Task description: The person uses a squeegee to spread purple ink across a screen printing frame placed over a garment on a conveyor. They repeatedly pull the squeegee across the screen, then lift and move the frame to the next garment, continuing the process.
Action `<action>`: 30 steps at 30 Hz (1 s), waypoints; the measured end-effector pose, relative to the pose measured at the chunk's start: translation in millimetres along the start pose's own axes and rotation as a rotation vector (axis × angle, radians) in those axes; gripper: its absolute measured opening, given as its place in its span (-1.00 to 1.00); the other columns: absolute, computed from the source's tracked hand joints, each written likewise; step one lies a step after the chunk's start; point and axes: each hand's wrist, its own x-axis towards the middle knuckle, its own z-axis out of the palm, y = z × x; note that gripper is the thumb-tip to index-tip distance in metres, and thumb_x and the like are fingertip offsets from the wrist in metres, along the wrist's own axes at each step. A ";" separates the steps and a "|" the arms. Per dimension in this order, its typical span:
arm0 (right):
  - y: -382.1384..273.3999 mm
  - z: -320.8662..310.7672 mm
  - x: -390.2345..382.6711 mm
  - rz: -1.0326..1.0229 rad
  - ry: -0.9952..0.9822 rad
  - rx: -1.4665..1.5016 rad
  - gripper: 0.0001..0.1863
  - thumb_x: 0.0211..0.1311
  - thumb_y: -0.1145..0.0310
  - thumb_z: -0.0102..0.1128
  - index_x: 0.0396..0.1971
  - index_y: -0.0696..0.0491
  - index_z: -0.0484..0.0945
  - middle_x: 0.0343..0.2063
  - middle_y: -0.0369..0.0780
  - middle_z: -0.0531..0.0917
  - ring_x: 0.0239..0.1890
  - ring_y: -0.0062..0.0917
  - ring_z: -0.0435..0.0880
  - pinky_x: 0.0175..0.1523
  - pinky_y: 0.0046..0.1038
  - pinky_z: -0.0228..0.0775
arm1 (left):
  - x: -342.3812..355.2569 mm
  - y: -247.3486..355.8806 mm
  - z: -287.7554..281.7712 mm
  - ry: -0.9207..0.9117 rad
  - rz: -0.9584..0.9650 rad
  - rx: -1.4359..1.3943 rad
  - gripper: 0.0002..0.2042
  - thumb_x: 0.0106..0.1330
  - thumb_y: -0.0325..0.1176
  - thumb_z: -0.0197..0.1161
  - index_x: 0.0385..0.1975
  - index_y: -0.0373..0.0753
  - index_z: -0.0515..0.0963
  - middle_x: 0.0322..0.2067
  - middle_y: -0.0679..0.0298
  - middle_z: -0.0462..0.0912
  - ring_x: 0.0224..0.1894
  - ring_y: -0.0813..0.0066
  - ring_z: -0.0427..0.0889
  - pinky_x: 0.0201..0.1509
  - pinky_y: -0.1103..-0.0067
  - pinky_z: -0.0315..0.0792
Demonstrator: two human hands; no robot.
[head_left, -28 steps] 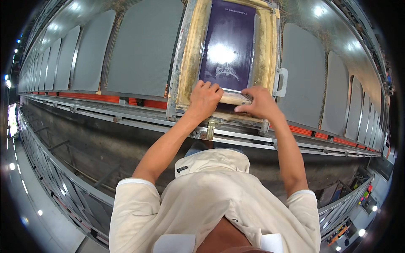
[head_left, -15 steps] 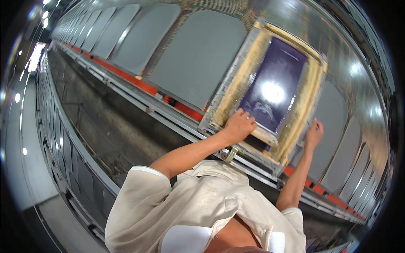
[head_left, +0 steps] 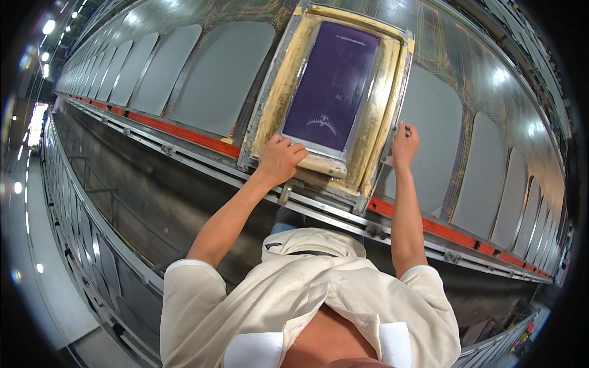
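A screen-printing frame point(head_left: 402, 73) with yellowed, taped inner borders and a dark purple mesh point(head_left: 328, 86) lies over the long printing table. A pale curved motif shows near the mesh's lower end. At that end a squeegee point(head_left: 323, 164) with a pale wooden bar rests across the frame. My left hand point(head_left: 282, 161) has its fingers wrapped over the squeegee's left part. Just outside the frame's right edge is my right hand point(head_left: 405, 146), fingers curled, beside a small metal bracket. What its fingers close on is hidden.
Grey flat panels point(head_left: 224, 80) lie in a row along the table on both sides of the frame. A red strip point(head_left: 178, 132) and a metal rail point(head_left: 147, 142) run along the near edge. Another rack of panels point(head_left: 101, 245) stands at the left across a dark aisle.
The frame and both hands appear farther left and higher as the view has shifted. Bright glare has left the mesh, and the pale motif shows clearly. Left hand stays on the squeegee.
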 end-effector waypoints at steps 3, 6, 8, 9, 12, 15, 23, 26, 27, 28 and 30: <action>-18.9 9.1 -14.2 0.029 -0.016 -0.016 -0.67 0.36 0.15 0.19 -0.33 0.18 0.59 -0.55 -0.17 0.59 -0.48 -0.48 0.47 -0.30 -0.33 0.33 | -32.8 -0.6 0.6 -0.011 0.009 0.001 -0.55 -0.19 -0.46 0.42 -0.15 -0.10 0.64 -0.11 0.42 0.67 -0.18 0.39 0.57 0.02 0.39 0.33; -30.8 12.0 -18.6 0.070 -0.027 -0.017 -0.66 0.35 0.14 0.20 -0.33 0.17 0.59 -0.55 -0.16 0.60 -0.49 -0.46 0.48 -0.29 -0.33 0.34 | -50.7 -1.7 15.3 -0.011 0.005 -0.024 -0.56 -0.20 -0.46 0.40 -0.17 -0.14 0.63 -0.11 0.41 0.67 -0.21 0.39 0.57 0.00 0.40 0.34; -27.7 18.3 -19.1 0.025 0.028 -0.094 -0.66 0.35 0.15 0.19 -0.33 0.18 0.59 -0.54 -0.16 0.62 -0.49 -0.45 0.50 -0.29 -0.32 0.36 | -53.2 -8.3 23.3 0.038 0.031 -0.025 -0.58 -0.16 -0.47 0.37 -0.17 -0.16 0.62 -0.15 0.40 0.66 -0.24 0.39 0.56 -0.02 0.40 0.35; -25.0 18.3 -19.9 0.017 0.037 -0.132 -0.67 0.35 0.15 0.18 -0.32 0.17 0.60 -0.54 -0.15 0.63 -0.48 -0.44 0.53 -0.28 -0.32 0.37 | -50.4 -11.7 26.8 0.047 0.048 -0.026 -0.59 -0.14 -0.48 0.36 -0.17 -0.16 0.62 -0.16 0.40 0.66 -0.24 0.39 0.56 -0.02 0.40 0.34; -24.8 19.8 -17.6 -0.024 0.033 -0.221 -0.69 0.37 0.18 0.17 -0.29 0.16 0.61 -0.51 -0.13 0.66 -0.45 -0.42 0.58 -0.25 -0.33 0.40 | -28.7 -26.9 37.1 0.107 0.091 -0.006 -0.62 -0.08 -0.48 0.32 -0.16 -0.18 0.62 -0.17 0.39 0.65 -0.26 0.39 0.54 -0.05 0.38 0.33; -25.1 19.4 -19.2 -0.024 -0.023 -0.291 -0.69 0.37 0.18 0.15 -0.22 0.16 0.62 -0.47 -0.10 0.68 -0.41 -0.37 0.63 -0.22 -0.32 0.43 | 25.1 -58.9 36.8 0.102 0.111 0.023 -0.62 -0.07 -0.48 0.32 -0.15 -0.19 0.62 -0.14 0.37 0.65 -0.25 0.37 0.54 -0.04 0.36 0.32; -93.1 39.7 74.5 -0.334 -0.214 -0.336 -0.54 0.31 0.09 0.29 0.03 0.12 0.60 -0.06 -0.02 0.68 0.04 -0.17 0.64 0.14 -0.25 0.45 | 259.3 -174.3 54.5 0.152 0.149 0.091 -0.63 -0.04 -0.46 0.37 -0.15 -0.08 0.63 -0.15 0.38 0.65 -0.12 0.32 0.58 0.01 0.34 0.31; -165.0 85.2 131.3 -0.523 -0.404 -0.308 -0.45 0.21 0.03 0.37 0.08 0.10 0.59 0.02 -0.03 0.65 0.18 -0.14 0.53 0.25 -0.22 0.37 | 331.8 -206.7 47.5 0.143 0.135 -0.026 -0.76 -0.03 -0.42 0.42 -0.30 -0.06 0.68 -0.34 0.33 0.70 -0.26 0.23 0.63 -0.07 0.27 0.35; -174.0 100.3 150.6 -0.627 -0.448 -0.339 -0.41 0.17 0.01 0.40 0.09 0.09 0.58 0.01 -0.03 0.66 0.19 -0.13 0.52 0.25 -0.19 0.37 | 349.3 -215.8 46.1 0.109 0.132 -0.088 -0.79 0.00 -0.33 0.45 -0.32 -0.07 0.70 -0.42 0.27 0.70 -0.29 0.17 0.67 -0.13 0.29 0.40; -180.2 112.0 169.2 -0.700 -0.507 -0.444 -0.38 0.16 -0.02 0.41 0.11 0.08 0.57 0.02 -0.06 0.65 0.17 -0.14 0.53 0.23 -0.19 0.37 | 362.5 -219.3 39.4 0.092 0.120 -0.059 -0.77 0.01 -0.30 0.46 -0.29 -0.06 0.71 -0.41 0.26 0.71 -0.27 0.16 0.68 -0.13 0.28 0.43; -192.8 137.8 199.5 -0.773 -0.606 -0.617 -0.41 0.11 0.00 0.43 0.02 0.10 0.61 -0.08 -0.09 0.69 0.07 -0.15 0.58 0.17 -0.15 0.38 | 381.8 -225.7 30.0 0.052 0.098 0.000 -0.73 0.04 -0.22 0.48 -0.23 -0.03 0.73 -0.40 0.22 0.73 -0.25 0.14 0.70 -0.14 0.28 0.48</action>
